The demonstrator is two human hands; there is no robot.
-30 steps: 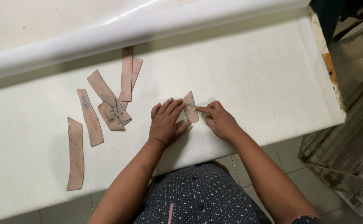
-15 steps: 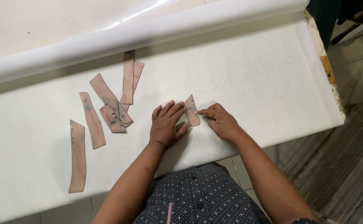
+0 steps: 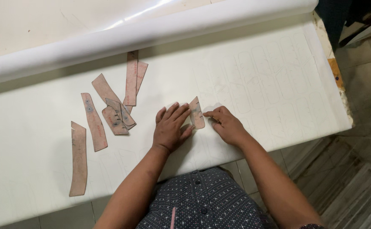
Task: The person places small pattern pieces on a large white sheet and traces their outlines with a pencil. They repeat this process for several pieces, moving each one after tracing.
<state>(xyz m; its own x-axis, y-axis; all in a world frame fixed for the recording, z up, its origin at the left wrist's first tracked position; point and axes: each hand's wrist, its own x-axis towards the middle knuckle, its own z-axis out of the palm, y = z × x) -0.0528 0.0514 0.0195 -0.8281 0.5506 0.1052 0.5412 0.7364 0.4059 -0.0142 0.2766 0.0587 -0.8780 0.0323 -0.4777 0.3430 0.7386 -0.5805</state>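
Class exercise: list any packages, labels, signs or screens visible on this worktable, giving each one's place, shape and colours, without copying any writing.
No packages, signs or screens.
Brown card templates left of the hands: some bear small reddish markings, too small to tell.
Small template under the left hand and right hand: tan, tapered.

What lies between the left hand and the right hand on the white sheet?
In the head view, a small brown cardboard template lies between the left hand and right hand, on the white sheet.
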